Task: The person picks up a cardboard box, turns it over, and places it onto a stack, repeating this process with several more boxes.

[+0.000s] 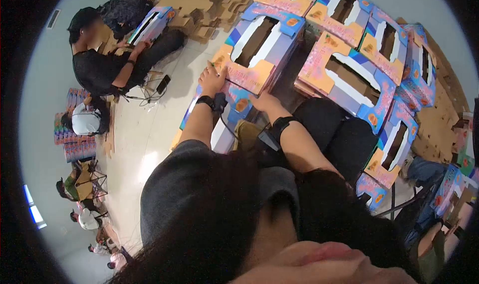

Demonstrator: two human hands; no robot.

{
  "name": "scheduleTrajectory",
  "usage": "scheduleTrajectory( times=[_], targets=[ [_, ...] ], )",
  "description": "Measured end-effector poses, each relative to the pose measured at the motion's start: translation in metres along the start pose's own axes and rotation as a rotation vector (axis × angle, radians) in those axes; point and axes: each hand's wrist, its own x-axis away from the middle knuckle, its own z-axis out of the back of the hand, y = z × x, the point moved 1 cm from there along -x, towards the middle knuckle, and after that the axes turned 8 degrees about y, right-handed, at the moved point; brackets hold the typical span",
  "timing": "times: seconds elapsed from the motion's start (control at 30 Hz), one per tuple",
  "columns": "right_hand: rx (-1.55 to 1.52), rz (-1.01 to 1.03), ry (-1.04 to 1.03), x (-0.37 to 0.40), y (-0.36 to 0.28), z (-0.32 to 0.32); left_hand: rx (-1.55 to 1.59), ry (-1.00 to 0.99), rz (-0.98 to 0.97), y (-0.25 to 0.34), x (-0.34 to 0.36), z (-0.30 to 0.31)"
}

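Observation:
A printed cardboard box (273,70) with a long cut-out in its top stands in front of me, pink, orange and blue. My left hand (211,79) grips its near left corner, with the fingers spread along the edge. At the near right corner, my right hand (266,103) holds the lower side, and its fingertips are partly hidden by the box. Beneath my forearms lies another box (238,104) of the same print, close to my lap. A dark band is on each of my wrists.
Similar boxes (344,74) stand in rows ahead and to the right. Flattened cardboard (199,7) lies at the back. A seated person (95,64) at the left handles another box, with a phone (163,84) nearby. More people sit farther left; another is at the lower right.

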Motion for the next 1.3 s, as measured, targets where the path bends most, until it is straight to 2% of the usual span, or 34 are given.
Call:
scheduleTrajectory(
  times=[0.07, 0.17, 0.3, 0.4, 0.47, 0.57, 0.67, 0.87, 0.97, 1.0, 1.07, 1.1, 1.2, 1.23, 1.27, 1.3],
  targets=[
    [-0.035, 0.019, -0.057, -0.006, 0.0, -0.005, 0.026, -0.041, -0.025, -0.007, -0.003, 0.003],
    [-0.129, 0.039, -0.091, -0.022, 0.009, -0.029, 0.022, 0.058, 0.012, -0.011, 0.01, 0.005],
    [-0.147, 0.095, -0.203, -0.015, 0.005, -0.014, 0.035, 0.17, 0.092, -0.02, 0.048, 0.021],
    [-0.156, 0.143, -0.227, -0.016, 0.007, -0.018, 0.085, 0.255, 0.071, -0.057, 0.068, 0.018],
    [-0.113, 0.103, -0.253, -0.005, 0.001, -0.007, -0.029, 0.28, 0.169, -0.069, 0.083, 0.031],
    [-0.155, 0.051, -0.414, 0.026, -0.011, 0.023, -0.149, 0.316, 0.305, -0.113, 0.094, 0.038],
    [-0.193, 0.078, -0.501, 0.04, -0.01, 0.034, -0.225, 0.133, 0.472, -0.141, 0.103, 0.069],
    [-0.155, -0.044, -0.567, 0.015, 0.008, 0.007, -0.386, 0.439, 0.835, -0.202, 0.153, 0.087],
    [0.034, -0.032, -0.665, 0.009, 0.009, 0.006, -0.309, 0.432, 1.015, -0.202, 0.187, 0.101],
    [0.081, -0.032, -0.69, 0.008, 0.009, 0.004, -0.267, 0.36, 1.059, -0.204, 0.198, 0.104],
    [0.065, -0.036, -0.703, 0.01, 0.004, -0.008, -0.178, 0.22, 1.15, -0.209, 0.221, 0.11],
    [0.02, -0.045, -0.695, 0.011, 0.003, -0.014, 0.009, 0.237, 1.231, -0.208, 0.228, 0.112],
    [-0.257, -0.1, -0.638, 0.019, 0.003, -0.03, 0.187, 0.26, 1.194, -0.209, 0.233, 0.109],
    [-0.347, -0.11, -0.629, 0.021, 0.003, -0.033, 0.205, 0.337, 1.146, -0.202, 0.236, 0.111],
    [-0.412, -0.106, -0.634, 0.024, 0.004, -0.033, 0.25, 0.327, 1.184, -0.201, 0.238, 0.112],
    [-0.464, -0.094, -0.641, 0.026, 0.004, -0.035, 0.181, 0.376, 1.116, -0.223, 0.243, 0.092]
  ],
)
